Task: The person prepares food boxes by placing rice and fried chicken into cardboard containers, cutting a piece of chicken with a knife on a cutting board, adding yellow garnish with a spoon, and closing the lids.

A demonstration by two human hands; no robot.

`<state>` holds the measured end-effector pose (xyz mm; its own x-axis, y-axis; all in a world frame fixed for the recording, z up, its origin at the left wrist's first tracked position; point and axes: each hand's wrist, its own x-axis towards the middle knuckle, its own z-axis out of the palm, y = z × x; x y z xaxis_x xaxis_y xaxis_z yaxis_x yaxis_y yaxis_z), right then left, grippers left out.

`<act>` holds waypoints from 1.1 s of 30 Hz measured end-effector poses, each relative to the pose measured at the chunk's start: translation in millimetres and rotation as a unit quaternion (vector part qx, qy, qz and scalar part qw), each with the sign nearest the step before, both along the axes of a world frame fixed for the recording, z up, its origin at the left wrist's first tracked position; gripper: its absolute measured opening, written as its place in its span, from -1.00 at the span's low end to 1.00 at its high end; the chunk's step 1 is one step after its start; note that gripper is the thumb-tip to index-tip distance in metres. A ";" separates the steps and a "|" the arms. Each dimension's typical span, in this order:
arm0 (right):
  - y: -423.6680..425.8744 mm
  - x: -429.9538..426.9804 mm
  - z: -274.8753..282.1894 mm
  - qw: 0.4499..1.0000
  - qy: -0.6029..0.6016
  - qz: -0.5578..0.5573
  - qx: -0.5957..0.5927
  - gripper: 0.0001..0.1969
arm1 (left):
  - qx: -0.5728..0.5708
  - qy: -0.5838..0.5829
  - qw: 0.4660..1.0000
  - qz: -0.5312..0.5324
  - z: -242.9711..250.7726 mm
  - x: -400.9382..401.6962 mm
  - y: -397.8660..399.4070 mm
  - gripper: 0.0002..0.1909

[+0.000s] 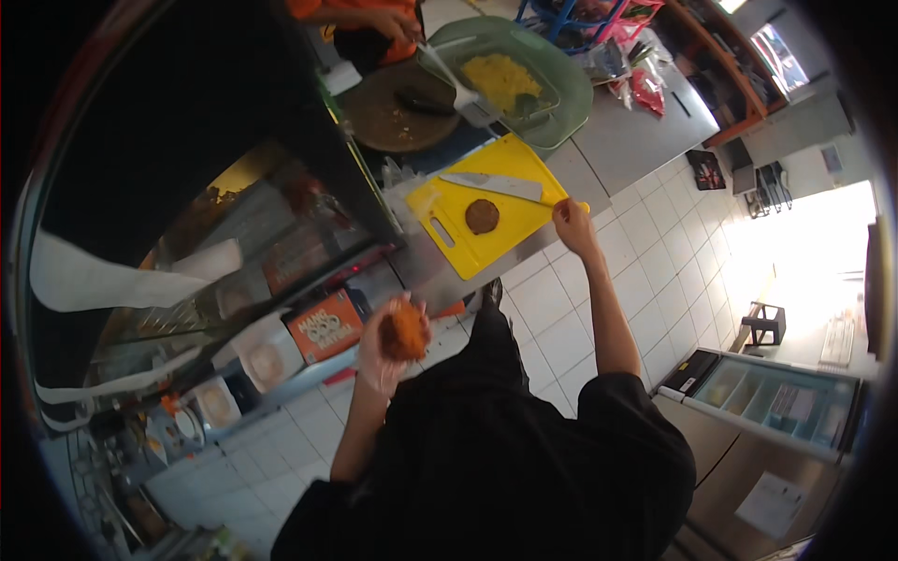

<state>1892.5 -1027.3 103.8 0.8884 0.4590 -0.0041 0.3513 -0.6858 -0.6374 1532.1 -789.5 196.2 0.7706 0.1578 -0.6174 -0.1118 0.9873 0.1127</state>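
Note:
My left hand (377,368), in a clear plastic glove, holds up a rough, orange-brown piece of food (408,332), possibly a fried patty. It is to the left of the counter's near edge. A yellow cutting board (468,254) lies on the steel counter, with a round brown patty (482,217) on it. Above the patty lies a broad-bladed knife (494,185), flat on the board. Bare-skinned, my right hand (577,226) has its fingers closed at the knife's yellow handle, by the board's right edge.
Across the counter, a co-worker's hand (395,26) grips a spatula (471,102) near a round wooden board (382,125) and a green tray (577,116) with yellow food. Clear plastic (407,188) lies beside the yellow board. A glass display case (203,301) and orange box (324,326) stand left.

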 end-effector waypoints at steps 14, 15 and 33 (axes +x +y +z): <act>-15.5 70.0 -20.8 0.949 0.006 0.276 -0.154 -0.64 | 0.549 0.207 0.808 0.053 -67.8 295.8 136.6 -0.75; -16.1 73.6 -16.6 0.949 -0.001 0.279 -0.150 -0.64 | 0.655 0.292 0.693 0.077 -84.0 317.3 160.4 -0.67; -105.1 -10.6 -8.5 0.975 0.131 0.175 0.027 -0.76 | 0.883 0.240 0.332 -0.229 -86.9 288.5 49.3 -0.61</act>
<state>1882.0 -1132.3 95.2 0.6484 0.7403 -0.1774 0.3791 -0.5161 -0.7681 1820.6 -740.2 109.3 0.8427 0.5354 0.0564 0.4548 -0.7640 0.4578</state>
